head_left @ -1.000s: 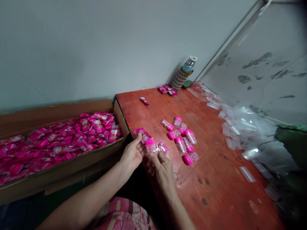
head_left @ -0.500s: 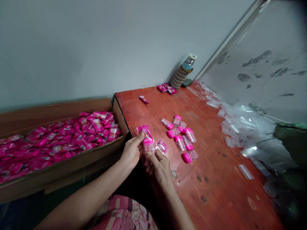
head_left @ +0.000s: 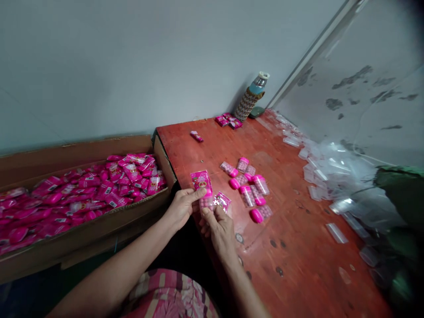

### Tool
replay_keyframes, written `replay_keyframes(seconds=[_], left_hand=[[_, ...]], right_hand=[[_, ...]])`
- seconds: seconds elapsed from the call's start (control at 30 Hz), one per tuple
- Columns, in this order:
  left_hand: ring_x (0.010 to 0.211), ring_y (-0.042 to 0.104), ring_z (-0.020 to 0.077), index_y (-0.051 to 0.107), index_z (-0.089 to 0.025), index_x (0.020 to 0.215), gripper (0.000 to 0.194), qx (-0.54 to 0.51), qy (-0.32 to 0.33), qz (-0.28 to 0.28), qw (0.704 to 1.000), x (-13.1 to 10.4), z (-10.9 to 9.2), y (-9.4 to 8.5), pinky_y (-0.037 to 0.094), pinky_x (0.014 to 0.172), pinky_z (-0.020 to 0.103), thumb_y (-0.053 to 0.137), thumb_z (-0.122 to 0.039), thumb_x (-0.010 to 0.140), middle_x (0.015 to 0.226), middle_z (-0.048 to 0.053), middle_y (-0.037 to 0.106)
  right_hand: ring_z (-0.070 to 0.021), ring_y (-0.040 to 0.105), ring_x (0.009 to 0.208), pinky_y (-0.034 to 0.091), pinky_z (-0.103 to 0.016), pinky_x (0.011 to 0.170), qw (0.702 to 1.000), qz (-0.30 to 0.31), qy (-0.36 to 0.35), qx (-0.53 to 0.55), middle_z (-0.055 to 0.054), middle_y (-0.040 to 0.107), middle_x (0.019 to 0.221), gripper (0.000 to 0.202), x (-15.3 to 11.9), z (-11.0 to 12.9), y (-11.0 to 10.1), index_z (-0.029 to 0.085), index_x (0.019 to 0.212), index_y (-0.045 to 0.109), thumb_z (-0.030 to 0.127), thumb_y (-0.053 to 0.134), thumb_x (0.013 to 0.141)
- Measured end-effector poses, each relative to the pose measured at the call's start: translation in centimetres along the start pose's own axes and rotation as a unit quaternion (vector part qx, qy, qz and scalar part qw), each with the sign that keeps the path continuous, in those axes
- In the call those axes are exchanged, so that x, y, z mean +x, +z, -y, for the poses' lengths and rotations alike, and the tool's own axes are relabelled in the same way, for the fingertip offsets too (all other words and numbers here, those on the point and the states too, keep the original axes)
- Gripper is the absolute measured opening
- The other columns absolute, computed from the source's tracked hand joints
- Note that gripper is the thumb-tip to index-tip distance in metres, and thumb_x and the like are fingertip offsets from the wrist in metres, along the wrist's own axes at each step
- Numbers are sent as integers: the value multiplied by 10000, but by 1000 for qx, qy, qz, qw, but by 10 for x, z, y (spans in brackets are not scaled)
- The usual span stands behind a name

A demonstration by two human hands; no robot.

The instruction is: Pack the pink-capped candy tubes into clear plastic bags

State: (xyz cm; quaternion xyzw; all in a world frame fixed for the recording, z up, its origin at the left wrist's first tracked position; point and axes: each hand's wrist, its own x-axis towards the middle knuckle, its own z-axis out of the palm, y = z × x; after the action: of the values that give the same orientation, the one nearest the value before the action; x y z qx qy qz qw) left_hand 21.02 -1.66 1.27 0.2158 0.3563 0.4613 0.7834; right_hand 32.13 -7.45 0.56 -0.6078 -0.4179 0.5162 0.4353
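Over the table's near-left edge, my left hand (head_left: 183,206) is closed, its thumb pressed at the join between a flat pink printed packet (head_left: 201,179) and the pink cap of a small clear candy bottle (head_left: 206,202). Pink balls show through the bottle's wall. My right hand (head_left: 220,229) pinches the bottle's lower end, thumb on top. Just past the right fingers is another shiny pink packet (head_left: 224,201); whether those fingers touch it I cannot tell. Several capped bottles of pink balls (head_left: 247,195) lie loosely grouped to the right.
A long cardboard box (head_left: 162,161) full of wrapped pink packs (head_left: 106,187) stands left of the red table (head_left: 298,265). Clear empty tubes (head_left: 323,172) are heaped at right. At the back are a bottle in a knitted cover (head_left: 248,101) and a few pink packs (head_left: 228,120).
My left thumb has shifted slightly down and right, onto the bottle's cap area, and the pink packet stands straighter. My right hand keeps its pinch. The view has moved slightly.
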Motion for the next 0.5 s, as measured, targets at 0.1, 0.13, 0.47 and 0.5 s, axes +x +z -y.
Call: replay_keyframes(seconds=[0.1, 0.13, 0.47, 0.5], left_hand=[[498, 564, 118, 594, -101, 556, 216, 49, 0, 9, 999, 0, -5, -2, 467, 555, 242, 726, -258, 622, 538, 44, 608], [498, 565, 116, 599, -99, 548, 211, 74, 5, 13, 997, 0, -6, -2, 467, 562, 239, 724, -251, 623, 538, 47, 611], [378, 554, 182, 610, -82, 588, 304, 92, -37, 125, 987, -14, 4, 7, 454, 424, 303, 605, -352, 728, 427, 44, 552], [367, 550, 193, 609, -79, 600, 310, 89, -45, 140, 985, -15, 5, 7, 452, 408, 318, 594, -358, 735, 418, 38, 540]], right_hand=[[-77, 450, 358, 296, -179, 336, 994, 47, 26, 91, 25, 558, 520, 286, 0, 2, -1, 179, 690, 501, 444, 511, 796], [-73, 441, 348, 289, -176, 331, 993, 51, 29, 105, 28, 555, 510, 288, 0, 2, -1, 178, 680, 502, 442, 510, 796], [-54, 419, 312, 264, -147, 284, 981, 55, 32, 183, 36, 543, 479, 236, 3, -3, -4, 163, 678, 523, 367, 567, 788], [-52, 423, 314, 269, -142, 284, 978, 56, 32, 199, 35, 545, 482, 229, 4, -5, -4, 161, 675, 526, 356, 582, 781]])
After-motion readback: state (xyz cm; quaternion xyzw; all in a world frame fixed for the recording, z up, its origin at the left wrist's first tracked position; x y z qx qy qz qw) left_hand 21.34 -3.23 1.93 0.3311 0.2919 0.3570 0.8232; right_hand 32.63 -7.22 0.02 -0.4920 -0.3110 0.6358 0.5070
